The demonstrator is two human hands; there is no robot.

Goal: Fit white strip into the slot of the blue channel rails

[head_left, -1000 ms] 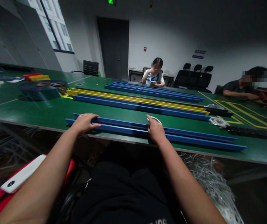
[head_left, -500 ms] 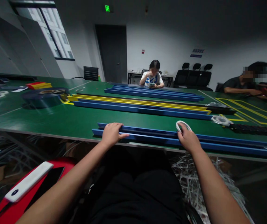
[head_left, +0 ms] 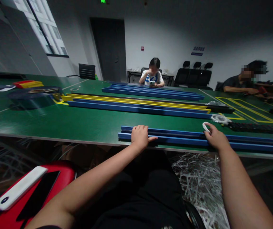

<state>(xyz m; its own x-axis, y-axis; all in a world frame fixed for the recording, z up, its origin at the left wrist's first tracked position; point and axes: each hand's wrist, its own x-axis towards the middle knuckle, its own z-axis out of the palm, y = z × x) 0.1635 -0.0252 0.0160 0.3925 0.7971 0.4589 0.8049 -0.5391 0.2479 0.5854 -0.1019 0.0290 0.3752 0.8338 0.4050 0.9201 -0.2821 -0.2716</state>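
Observation:
A long blue channel-shaped rail, dark inside, lies along the near edge of the green table. Near its left end, my left hand is closed over it, fingers across the top and thumb stretched along the near side. Farther right, my right hand pinches a thin white ring, which looks like a roll of narrow tape. That hand rests at the rail; the ring stands tilted above it, partly hidden by the fingers.
Beyond lie more blue rails, a yellow rail and a white coil. A large dark roll stands at left. A red stool holds a white device. Two people sit across the table. Shredded white strips lie below.
Both hands and the blue rail have shifted right along the table edge. The white ring has turned and now shows more edge-on. The view has shifted slightly.

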